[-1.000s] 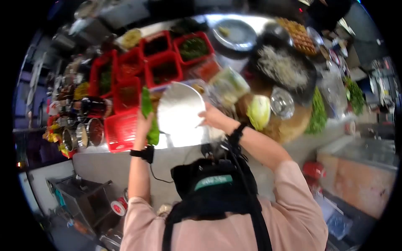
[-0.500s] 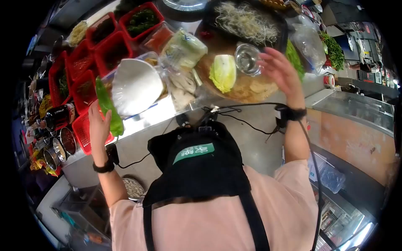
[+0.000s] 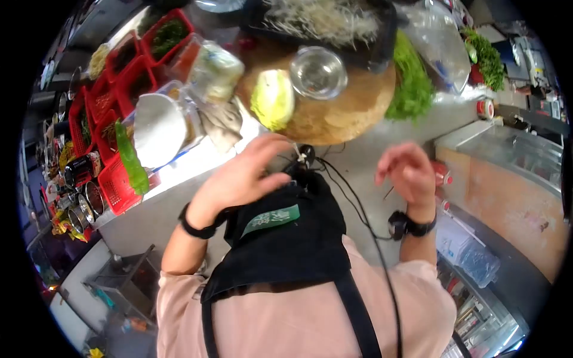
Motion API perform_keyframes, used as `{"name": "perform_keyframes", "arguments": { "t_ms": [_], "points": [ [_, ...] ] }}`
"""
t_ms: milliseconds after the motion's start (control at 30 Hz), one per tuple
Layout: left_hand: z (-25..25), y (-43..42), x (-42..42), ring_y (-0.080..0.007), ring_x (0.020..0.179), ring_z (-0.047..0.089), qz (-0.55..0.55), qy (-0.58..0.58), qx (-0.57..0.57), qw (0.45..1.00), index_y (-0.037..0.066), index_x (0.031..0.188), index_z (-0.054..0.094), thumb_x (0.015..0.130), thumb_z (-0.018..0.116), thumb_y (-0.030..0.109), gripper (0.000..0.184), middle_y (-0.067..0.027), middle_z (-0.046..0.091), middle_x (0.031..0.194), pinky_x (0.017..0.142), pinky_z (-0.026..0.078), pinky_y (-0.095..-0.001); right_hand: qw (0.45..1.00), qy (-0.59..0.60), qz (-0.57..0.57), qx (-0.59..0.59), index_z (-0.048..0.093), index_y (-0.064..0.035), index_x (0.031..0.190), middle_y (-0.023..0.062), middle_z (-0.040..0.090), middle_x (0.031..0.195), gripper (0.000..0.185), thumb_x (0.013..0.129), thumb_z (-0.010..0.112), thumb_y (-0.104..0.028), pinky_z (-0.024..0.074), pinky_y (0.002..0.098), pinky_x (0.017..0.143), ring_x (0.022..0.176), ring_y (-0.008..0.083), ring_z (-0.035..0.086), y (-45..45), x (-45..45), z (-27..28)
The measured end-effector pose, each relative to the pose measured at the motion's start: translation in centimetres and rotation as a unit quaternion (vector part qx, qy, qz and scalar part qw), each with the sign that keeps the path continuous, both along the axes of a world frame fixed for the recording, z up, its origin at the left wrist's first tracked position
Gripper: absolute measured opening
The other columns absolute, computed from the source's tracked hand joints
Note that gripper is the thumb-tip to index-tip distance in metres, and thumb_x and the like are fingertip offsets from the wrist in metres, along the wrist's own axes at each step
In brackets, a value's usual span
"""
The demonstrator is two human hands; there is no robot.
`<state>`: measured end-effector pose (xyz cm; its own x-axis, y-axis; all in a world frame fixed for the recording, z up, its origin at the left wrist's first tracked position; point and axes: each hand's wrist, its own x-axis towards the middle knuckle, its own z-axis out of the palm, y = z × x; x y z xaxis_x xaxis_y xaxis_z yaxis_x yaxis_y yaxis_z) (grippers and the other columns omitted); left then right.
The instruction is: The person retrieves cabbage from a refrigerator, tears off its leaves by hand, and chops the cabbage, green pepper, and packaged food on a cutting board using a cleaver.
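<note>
Kitchen counter (image 3: pixel 190 171), left hand (image 3: pixel 242 173) and right hand (image 3: pixel 409 173) empty, fingers parted, near apron (image 3: pixel 286 256), green label (image 3: pixel 283 215), characters (image 3: pixel 271 219) unreadable

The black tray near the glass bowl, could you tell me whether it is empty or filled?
Filled, at least partly: a loose heap of pale strands lies in the tray.

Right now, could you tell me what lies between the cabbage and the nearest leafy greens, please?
In the head view, a small round bowl and bare wooden board lie between cabbage and greens.

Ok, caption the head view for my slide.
Left hand and right hand, empty, before a round board bearing cabbage and a bowl.
</note>
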<state>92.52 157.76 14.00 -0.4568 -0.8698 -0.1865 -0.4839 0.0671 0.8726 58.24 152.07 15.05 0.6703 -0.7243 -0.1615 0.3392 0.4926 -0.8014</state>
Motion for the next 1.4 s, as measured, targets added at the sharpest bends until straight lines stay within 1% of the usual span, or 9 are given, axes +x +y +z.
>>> {"name": "perform_keyframes", "arguments": {
  "t_ms": [67, 200, 300, 433, 567, 667, 833, 1133, 1400],
  "points": [
    [-2.7, -2.4, -6.7, -0.0343, 0.129, 0.047, -0.135, 0.14, 0.057, 0.979, 0.002, 0.13, 0.051, 0.09, 0.068, 0.021, 0.048, -0.0173, 0.048, 0.138, 0.106, 0.04, -0.0397, 0.998, -0.059, 0.022, 0.007, 0.054, 0.0018, 0.126, 0.0198, 0.063, 0.117, 0.04, 0.093, 0.063, -0.018, 0.0526, 0.0393, 0.088, 0.101, 0.0273, 0.065, -2.8, -1.1, -1.2],
    [-4.9, -4.5, -12.9, -0.03, 0.116, 0.057, -0.145, 0.117, 0.049, 0.981, 0.003, 0.125, 0.055, 0.091, 0.061, 0.009, 0.035, -0.0142, 0.055, 0.127, 0.097, 0.047, -0.0387, 0.984, -0.042, 0.173, -0.017, 0.052, 0.0001, 0.13, 0.0176, 0.063, 0.117, 0.041, 0.094, 0.06, -0.016, 0.0515, 0.037, 0.089, 0.102, 0.0246, 0.064, -9.3, -5.0, -4.6],
    [-6.7, -5.1, -10.4, -0.022, 0.107, 0.06, 0.16, 0.179, 0.084, 0.967, 0.004, 0.121, 0.058, 0.091, 0.067, 0.013, 0.033, -0.012, 0.058, 0.117, 0.088, 0.051, -0.0319, 0.985, 0.159, 0.053, 0.037, 0.052, -0.0005, 0.131, 0.015, 0.063, 0.117, 0.04, 0.094, 0.059, -0.016, 0.0514, 0.0361, 0.088, 0.101, 0.0221, 0.064, -12.4, -12.2, -9.1],
    [-11.4, -7.7, -5.2, -0.0455, 0.12, 0.049, 0.342, -0.288, -0.177, 0.876, 0.003, 0.141, 0.037, 0.076, 0.081, 0.03, 0.083, -0.0299, 0.045, 0.133, 0.101, 0.044, -0.0502, 0.954, 0.298, 0.029, -0.01, 0.046, 0.0007, 0.135, 0.0128, 0.062, 0.115, 0.046, 0.096, 0.06, -0.02, 0.0547, 0.0337, 0.082, 0.094, 0.0197, 0.066, -14.2, -11.8, -10.1],
    [-15.7, -10.1, -6.6, -0.0484, 0.129, 0.042, 0.367, -0.308, 0.0, 0.878, 0.005, 0.154, 0.013, 0.064, 0.088, 0.042, 0.123, -0.0336, 0.038, 0.141, 0.107, 0.04, -0.0503, 0.908, 0.406, 0.072, -0.079, 0.041, 0.0049, 0.135, 0.0182, 0.063, 0.107, 0.056, 0.095, 0.063, -0.027, 0.0572, 0.0302, 0.065, 0.077, 0.0193, 0.068, -16.0, -1.8, -14.8],
    [-17.0, -9.9, -6.7, -0.0475, 0.123, 0.043, 0.382, -0.302, -0.016, 0.873, 0.008, 0.154, 0.012, 0.065, 0.086, 0.029, 0.118, -0.0311, 0.042, 0.135, 0.104, 0.039, -0.0504, 0.864, 0.476, 0.026, -0.16, 0.043, 0.0076, 0.125, 0.0192, 0.067, 0.088, 0.052, 0.091, 0.065, -0.025, 0.0565, 0.0327, 0.055, 0.063, 0.0226, 0.069, -16.6, 3.8, -15.7],
    [-16.0, -7.8, -6.1, -0.0458, 0.118, 0.045, 0.388, -0.235, -0.047, 0.89, 0.01, 0.153, 0.019, 0.063, 0.08, 0.017, 0.109, -0.026, 0.045, 0.126, 0.102, 0.04, -0.0489, 0.892, 0.434, -0.028, -0.121, 0.047, 0.0061, 0.115, 0.0176, 0.066, 0.077, 0.03, 0.087, 0.053, -0.004, 0.0552, 0.0339, 0.048, 0.057, 0.0234, 0.069, -17.1, 6.2, -15.5],
    [-14.5, -6.6, -5.7, -0.0428, 0.118, 0.047, 0.276, -0.243, -0.074, 0.927, 0.006, 0.15, 0.028, 0.063, 0.079, 0.013, 0.102, -0.0238, 0.049, 0.125, 0.101, 0.042, -0.0462, 0.91, 0.414, 0.018, 0.017, 0.054, -0.002, 0.11, 0.0084, 0.066, 0.081, 0.021, 0.089, 0.054, -0.007, 0.0554, 0.0275, 0.053, 0.057, 0.0151, 0.064, -16.4, -0.4, -11.2],
    [-16.3, -5.2, -3.3, -0.043, 0.122, 0.044, 0.339, -0.165, -0.12, 0.918, -0.002, 0.148, 0.027, 0.064, 0.077, 0.011, 0.098, -0.028, 0.046, 0.132, 0.105, 0.038, -0.05, 0.958, 0.232, -0.118, 0.118, 0.044, 0.0036, 0.112, 0.0167, 0.06, 0.096, 0.029, 0.086, 0.056, 0.005, 0.0635, 0.0412, 0.058, 0.073, 0.0294, 0.069, -13.7, 7.8, -16.9]
  ]
}}
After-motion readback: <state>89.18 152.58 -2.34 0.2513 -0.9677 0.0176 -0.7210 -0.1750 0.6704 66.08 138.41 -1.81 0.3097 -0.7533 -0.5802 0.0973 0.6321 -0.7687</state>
